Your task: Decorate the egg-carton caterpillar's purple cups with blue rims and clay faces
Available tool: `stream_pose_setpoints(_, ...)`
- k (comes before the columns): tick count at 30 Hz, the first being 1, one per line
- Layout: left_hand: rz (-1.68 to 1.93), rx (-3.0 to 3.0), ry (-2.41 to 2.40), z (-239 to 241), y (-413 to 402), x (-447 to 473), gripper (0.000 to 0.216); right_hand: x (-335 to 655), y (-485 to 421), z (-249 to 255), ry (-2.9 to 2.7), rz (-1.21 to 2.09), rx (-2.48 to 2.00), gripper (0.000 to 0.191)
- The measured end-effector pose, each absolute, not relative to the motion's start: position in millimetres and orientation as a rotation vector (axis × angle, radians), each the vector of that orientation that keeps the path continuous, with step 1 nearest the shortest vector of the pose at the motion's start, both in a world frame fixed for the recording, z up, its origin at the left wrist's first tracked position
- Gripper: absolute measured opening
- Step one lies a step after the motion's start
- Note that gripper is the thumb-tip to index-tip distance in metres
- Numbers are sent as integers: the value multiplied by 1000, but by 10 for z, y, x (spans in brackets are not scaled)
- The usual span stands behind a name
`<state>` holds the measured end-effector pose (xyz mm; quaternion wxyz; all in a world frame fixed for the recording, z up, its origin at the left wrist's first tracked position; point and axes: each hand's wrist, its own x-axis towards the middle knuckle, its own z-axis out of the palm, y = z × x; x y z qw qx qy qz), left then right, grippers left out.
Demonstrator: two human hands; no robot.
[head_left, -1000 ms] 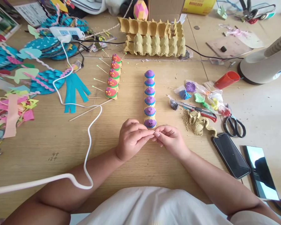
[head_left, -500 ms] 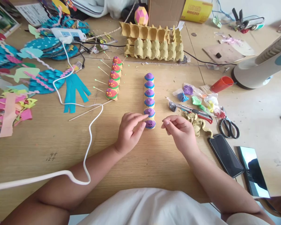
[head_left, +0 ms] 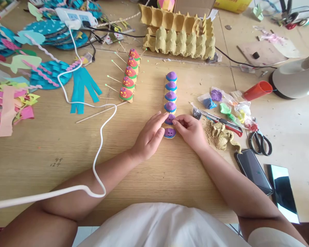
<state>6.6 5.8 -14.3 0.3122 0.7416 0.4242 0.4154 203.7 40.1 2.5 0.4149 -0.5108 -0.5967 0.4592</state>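
Note:
A strip of egg-carton bumps (head_left: 170, 96) lies lengthwise in front of me, its several domes coated purple on top with blue rims. The nearest dome (head_left: 169, 133) carries a small dark smiling face, and the one behind it has a dark eye spot. My left hand (head_left: 151, 136) is open, fingers stretched along the strip's left side, fingertips at the second-nearest dome. From the right, my right hand (head_left: 190, 129) pinches thumb and forefinger together against that same dome. Whatever is between those fingertips is hidden.
Left of the strip stands a red-and-green egg-carton row (head_left: 129, 78) with pins. Clay bags (head_left: 225, 108), a utility knife (head_left: 228, 124), scissors (head_left: 260, 142) and a phone (head_left: 253, 170) lie right. A white cable (head_left: 101, 137) crosses the left side; egg cartons (head_left: 182, 41) stand behind.
My right hand has moved left from beside the strip, where it pinched a tiny dark bit, onto the second-nearest dome. The camera view has shifted slightly; my left hand stays by the strip.

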Motion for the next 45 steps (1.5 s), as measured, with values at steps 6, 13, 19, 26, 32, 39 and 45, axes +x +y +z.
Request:
stream_pose_setpoints(6,1081,1924,1106,-128,64,77,57,2016,422,29,-1492,1116,-1281,24)
stream_pose_setpoints(13,1097,1906,1110,-113,64,84,56,1992,429,16,-1502,1106,-1281,22)
stream_pose_setpoints(19,1098,1903,1113,-111,63,81,56,1990,435,1,-1484,1114,-1276,21)
stream_pose_setpoints(26,1112,1897,1103,-112,63,85,55,1997,461,-23,-1462,1129,-1261,21)
stream_pose_setpoints(32,1128,1893,1093,-115,61,88,55,2008,496,-56,-1459,1090,-1240,32)
stream_pose_setpoints(39,1137,1898,1096,-117,57,74,55,2067,468,-42,-1526,978,-1261,26)
stream_pose_setpoints(45,1125,1899,1104,-108,53,69,54,2135,400,-22,-1719,771,-1285,5)
